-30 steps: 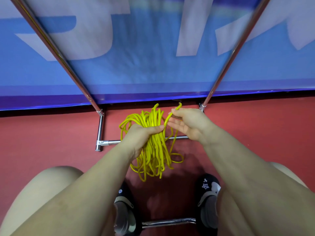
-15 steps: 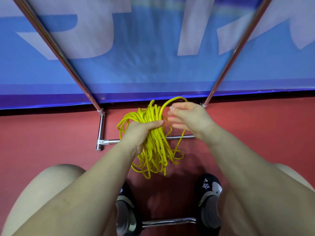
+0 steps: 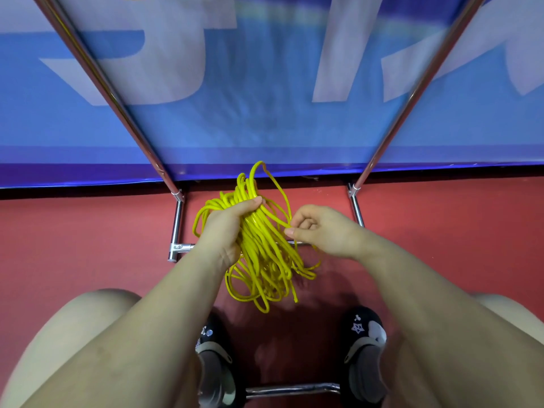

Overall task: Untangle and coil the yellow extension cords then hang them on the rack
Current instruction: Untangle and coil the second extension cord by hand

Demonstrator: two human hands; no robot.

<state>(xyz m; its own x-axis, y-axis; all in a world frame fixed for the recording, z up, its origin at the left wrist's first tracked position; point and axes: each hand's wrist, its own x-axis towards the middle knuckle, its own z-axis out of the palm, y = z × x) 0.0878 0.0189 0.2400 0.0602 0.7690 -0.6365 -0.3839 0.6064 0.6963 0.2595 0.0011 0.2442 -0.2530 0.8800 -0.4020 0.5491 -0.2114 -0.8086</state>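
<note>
Yellow extension cord (image 3: pixel 262 254), thin and gathered into a loose bundle of many loops, hangs above the red floor (image 3: pixel 88 231) between the person's two forearms. The left hand (image 3: pixel 226 228) grips the bundle near its upper part, fingers (image 3: pixel 250 203) curled round the gathered strands, so the loops dangle below the fist and a few loops stick up above it. The right hand (image 3: pixel 321 231) sits just beside the bundle, its fingertips pinching a single strand that arcs up over the top of the bundle. Behind the cord stands a chrome tubular metal rack (image 3: pixel 176 222), its two slanted poles rising in front of a blue banner with pale lettering (image 3: pixel 265 98), and its low crossbar passing behind the hands. Two black shoes (image 3: pixel 365 343) rest on the floor below, with another chrome bar (image 3: pixel 291 389) between them.
</note>
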